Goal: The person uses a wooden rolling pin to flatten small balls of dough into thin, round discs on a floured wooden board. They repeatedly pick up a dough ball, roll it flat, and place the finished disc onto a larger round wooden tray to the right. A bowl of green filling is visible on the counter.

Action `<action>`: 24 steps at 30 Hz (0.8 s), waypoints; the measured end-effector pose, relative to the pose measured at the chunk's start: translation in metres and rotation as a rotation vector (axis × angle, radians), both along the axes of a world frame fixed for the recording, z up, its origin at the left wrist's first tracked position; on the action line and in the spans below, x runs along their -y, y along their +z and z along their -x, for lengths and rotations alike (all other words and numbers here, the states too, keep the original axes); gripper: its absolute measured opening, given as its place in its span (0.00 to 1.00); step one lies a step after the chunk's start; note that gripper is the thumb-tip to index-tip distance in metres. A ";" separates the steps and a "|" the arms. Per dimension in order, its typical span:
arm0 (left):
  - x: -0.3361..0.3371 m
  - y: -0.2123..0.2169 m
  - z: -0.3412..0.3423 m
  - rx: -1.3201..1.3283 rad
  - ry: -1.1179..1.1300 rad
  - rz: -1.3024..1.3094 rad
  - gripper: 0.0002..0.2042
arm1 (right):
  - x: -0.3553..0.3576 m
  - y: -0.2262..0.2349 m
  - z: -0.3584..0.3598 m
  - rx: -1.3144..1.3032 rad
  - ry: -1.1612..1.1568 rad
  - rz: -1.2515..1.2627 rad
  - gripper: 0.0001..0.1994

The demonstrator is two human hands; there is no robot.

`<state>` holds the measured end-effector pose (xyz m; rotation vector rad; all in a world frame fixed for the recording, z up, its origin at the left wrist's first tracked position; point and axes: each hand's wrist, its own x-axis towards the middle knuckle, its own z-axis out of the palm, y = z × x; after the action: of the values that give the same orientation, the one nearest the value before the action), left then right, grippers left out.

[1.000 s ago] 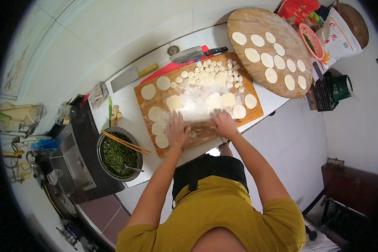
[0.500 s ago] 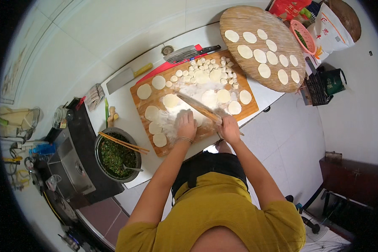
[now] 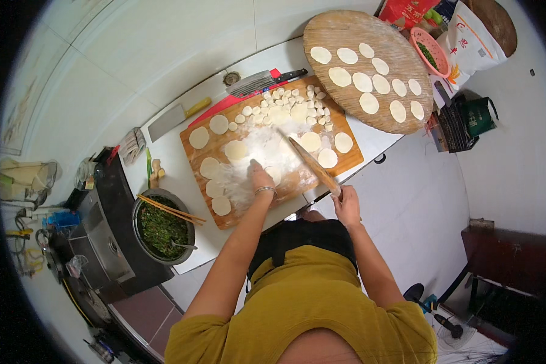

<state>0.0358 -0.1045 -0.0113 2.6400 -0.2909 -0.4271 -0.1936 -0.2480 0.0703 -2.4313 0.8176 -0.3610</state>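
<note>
My right hand [image 3: 347, 206] is closed round the near end of a wooden rolling pin [image 3: 315, 165]. The pin slants up to the left over the right part of a floury cutting board [image 3: 224, 222]. On the board, my left hand [image 3: 260, 178] has its fingers drawn together at the left edge of a small round dough wrapper [image 3: 273, 175], seemingly pinching it; the fingertips are partly hidden. Other rolled wrappers [image 3: 210, 168] lie along the board's left and right sides. Several small dough pieces [image 3: 277, 94] are heaped at its far edge.
A round woven tray [image 3: 321, 79] bearing wrappers overlaps the board's far right. At left stands a bowl of chopped green filling [image 3: 164, 227] with chopsticks [image 3: 173, 208] across it. A cleaver [image 3: 167, 122] and another knife [image 3: 255, 84] lie behind the board. A pink basket [image 3: 435, 47] stands far right.
The rolling pin and my right hand have moved right and nearer me, off the wrapper. My left hand has shifted slightly left, its fingers more bunched. The whole view has shifted a little.
</note>
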 end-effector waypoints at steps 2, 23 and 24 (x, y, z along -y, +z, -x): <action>0.005 0.013 -0.003 -0.136 0.059 -0.022 0.29 | 0.008 -0.002 0.002 -0.004 0.000 -0.023 0.14; 0.025 -0.020 -0.088 -0.135 0.220 0.416 0.10 | 0.092 0.020 0.000 -0.090 0.136 -0.269 0.13; 0.027 -0.021 -0.092 -0.099 0.193 0.399 0.10 | 0.094 0.019 0.002 -0.089 0.132 -0.265 0.13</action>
<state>0.1279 -0.1310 -0.0320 2.2241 -0.0774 -0.3884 -0.1953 -0.3424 0.0891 -2.2501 0.6899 -0.0877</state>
